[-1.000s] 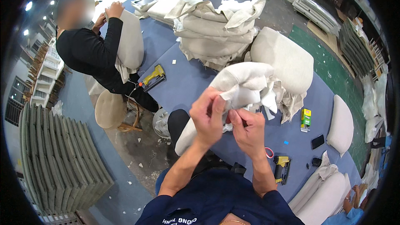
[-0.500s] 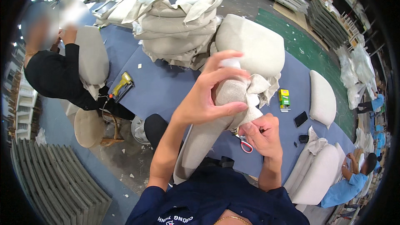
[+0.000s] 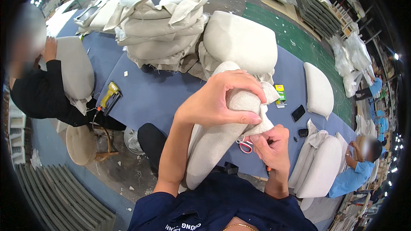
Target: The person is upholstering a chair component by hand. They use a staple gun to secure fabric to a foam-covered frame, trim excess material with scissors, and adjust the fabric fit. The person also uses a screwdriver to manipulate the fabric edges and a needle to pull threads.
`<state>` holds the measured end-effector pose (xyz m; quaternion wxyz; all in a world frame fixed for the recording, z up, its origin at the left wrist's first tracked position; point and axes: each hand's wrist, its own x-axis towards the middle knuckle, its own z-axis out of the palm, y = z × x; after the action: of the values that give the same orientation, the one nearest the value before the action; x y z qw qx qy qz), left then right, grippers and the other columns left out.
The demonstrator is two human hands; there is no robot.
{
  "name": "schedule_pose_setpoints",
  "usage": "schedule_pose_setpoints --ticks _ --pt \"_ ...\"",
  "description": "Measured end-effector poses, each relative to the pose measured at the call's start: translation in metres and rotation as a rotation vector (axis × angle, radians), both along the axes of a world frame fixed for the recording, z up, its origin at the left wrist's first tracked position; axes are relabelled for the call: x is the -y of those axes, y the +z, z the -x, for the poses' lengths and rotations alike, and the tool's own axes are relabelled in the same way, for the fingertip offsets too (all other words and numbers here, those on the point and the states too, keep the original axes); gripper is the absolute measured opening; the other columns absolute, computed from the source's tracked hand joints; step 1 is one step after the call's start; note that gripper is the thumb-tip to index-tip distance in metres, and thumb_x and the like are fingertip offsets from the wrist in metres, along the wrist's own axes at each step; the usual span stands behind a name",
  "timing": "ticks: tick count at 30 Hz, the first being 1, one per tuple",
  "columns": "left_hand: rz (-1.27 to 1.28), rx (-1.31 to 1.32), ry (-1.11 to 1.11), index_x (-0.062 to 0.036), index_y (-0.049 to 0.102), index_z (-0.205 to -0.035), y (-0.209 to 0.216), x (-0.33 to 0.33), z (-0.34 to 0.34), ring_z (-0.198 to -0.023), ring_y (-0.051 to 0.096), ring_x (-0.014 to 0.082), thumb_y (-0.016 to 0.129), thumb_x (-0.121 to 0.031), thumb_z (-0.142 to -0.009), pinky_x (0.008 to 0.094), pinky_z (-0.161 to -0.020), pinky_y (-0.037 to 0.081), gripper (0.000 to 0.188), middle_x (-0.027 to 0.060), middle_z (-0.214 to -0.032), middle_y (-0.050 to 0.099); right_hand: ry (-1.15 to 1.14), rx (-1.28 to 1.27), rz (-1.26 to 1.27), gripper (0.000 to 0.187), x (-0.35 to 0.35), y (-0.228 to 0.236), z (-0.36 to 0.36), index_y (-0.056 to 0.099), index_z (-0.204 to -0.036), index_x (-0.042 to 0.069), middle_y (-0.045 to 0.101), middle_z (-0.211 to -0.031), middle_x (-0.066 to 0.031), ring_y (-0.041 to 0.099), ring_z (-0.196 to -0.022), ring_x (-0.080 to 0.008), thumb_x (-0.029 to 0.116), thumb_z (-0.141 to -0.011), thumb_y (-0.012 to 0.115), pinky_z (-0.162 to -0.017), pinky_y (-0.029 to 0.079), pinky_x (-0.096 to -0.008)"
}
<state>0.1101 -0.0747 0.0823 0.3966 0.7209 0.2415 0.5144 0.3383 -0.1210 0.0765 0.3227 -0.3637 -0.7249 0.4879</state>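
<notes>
A beige padded seat cushion [image 3: 216, 145] leans up from my lap, its rounded corner raised over the table. My left hand [image 3: 222, 98] is wrapped over that corner, thumb and fingers curved round the padding. At the same corner my right hand [image 3: 272, 145] pinches the loose edge of the cover fabric [image 3: 263, 122] between thumb and fingers. Scissors with red and white handles [image 3: 245, 147] lie on the blue-grey table [image 3: 158, 94], just left of my right hand.
A tall stack of beige covers [image 3: 162, 34] and another cushion [image 3: 239, 40] stand beyond my hands. At left lies a yellow staple gun [image 3: 110, 95], near a co-worker in black [image 3: 43, 90]. Rightward are a green-yellow box [image 3: 280, 95], a phone [image 3: 298, 113] and more cushions [image 3: 319, 87].
My left hand has come down closer around the cushion's corner, its fingers now against the padding. My right hand still pinches the fabric edge. The whole view has shifted slightly.
</notes>
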Motion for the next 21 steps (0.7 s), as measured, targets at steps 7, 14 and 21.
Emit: schedule_pose_setpoints --ticks 7,14,21 --pt "-0.040 0.050 -0.216 -0.0053 0.075 -0.093 -0.004 -0.008 0.001 -0.102 0.066 0.0230 0.085 -0.008 -0.068 0.0370 -0.095 0.048 0.027 0.0051 -0.091 0.075 0.102 -0.048 -0.260 0.013 -0.002 -0.013 -0.010 0.079 -0.085 0.003 0.057 -0.050 -0.0059 0.052 -0.041 -0.0134 0.009 -0.092 0.069 -0.044 0.036 -0.0284" --pt "-0.040 0.040 -0.159 -0.0078 0.074 -0.087 -0.011 -0.010 -0.016 -0.084 0.068 0.0187 0.084 -0.015 -0.070 0.0322 -0.082 0.048 0.021 0.0038 -0.086 0.073 -0.001 -0.151 -0.209 0.011 0.009 -0.017 -0.005 0.076 -0.083 0.002 0.059 -0.054 -0.0067 0.055 -0.042 -0.0159 0.008 -0.089 0.069 -0.044 0.037 -0.0282" --pt "0.011 0.040 -0.130 -0.0088 0.073 -0.082 -0.008 -0.009 -0.010 -0.082 0.069 0.0173 0.084 -0.009 -0.069 0.0361 -0.093 0.043 0.017 0.0020 -0.082 0.074 0.013 -0.198 0.103 0.011 0.005 -0.006 0.001 0.078 -0.091 0.002 0.061 -0.055 -0.0025 0.049 -0.047 -0.0043 0.009 -0.090 0.071 -0.046 0.035 -0.0245"
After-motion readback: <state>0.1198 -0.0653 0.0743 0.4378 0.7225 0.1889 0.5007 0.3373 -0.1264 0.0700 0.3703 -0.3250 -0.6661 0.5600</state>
